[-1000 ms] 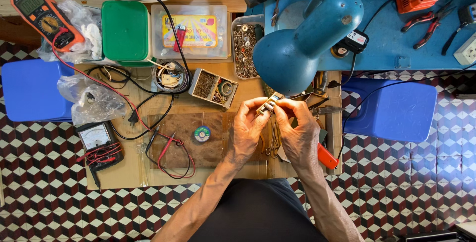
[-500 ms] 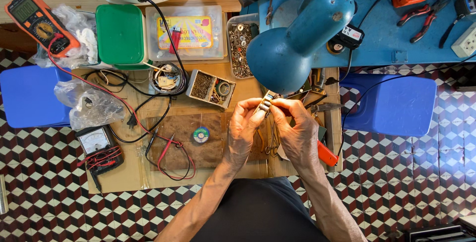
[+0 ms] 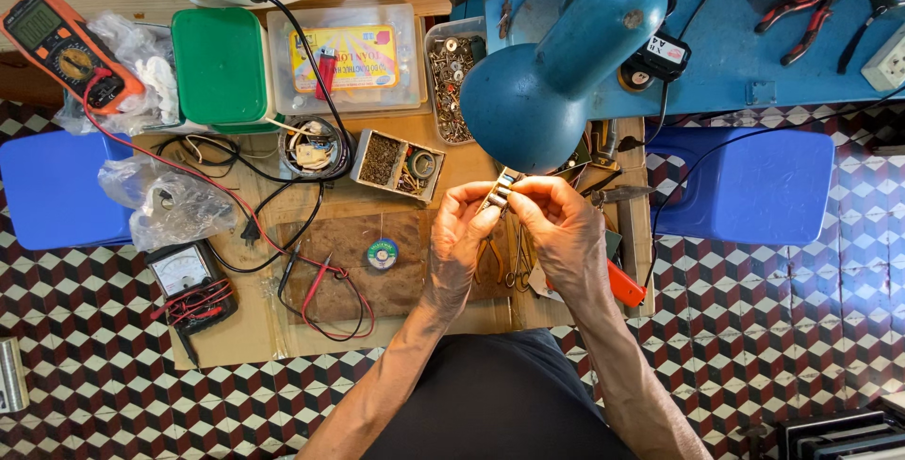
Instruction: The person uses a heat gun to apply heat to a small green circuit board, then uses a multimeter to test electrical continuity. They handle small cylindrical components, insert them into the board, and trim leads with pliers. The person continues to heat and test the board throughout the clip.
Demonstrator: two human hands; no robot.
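I pinch a small part (image 3: 499, 192) between my left hand (image 3: 459, 234) and right hand (image 3: 558, 229), both grips clamped; it seems slanted up-right, beneath the lamp (image 3: 556, 55).

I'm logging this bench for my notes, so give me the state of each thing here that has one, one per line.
Left hand: grip closed on the small part.
Right hand: pinching the same small part.
Green box: lid on.
Screw tub: open, filled.
Cardboard box: open.
Orange multimeter: red lead attached.
Analog meter: leads coiled on it.
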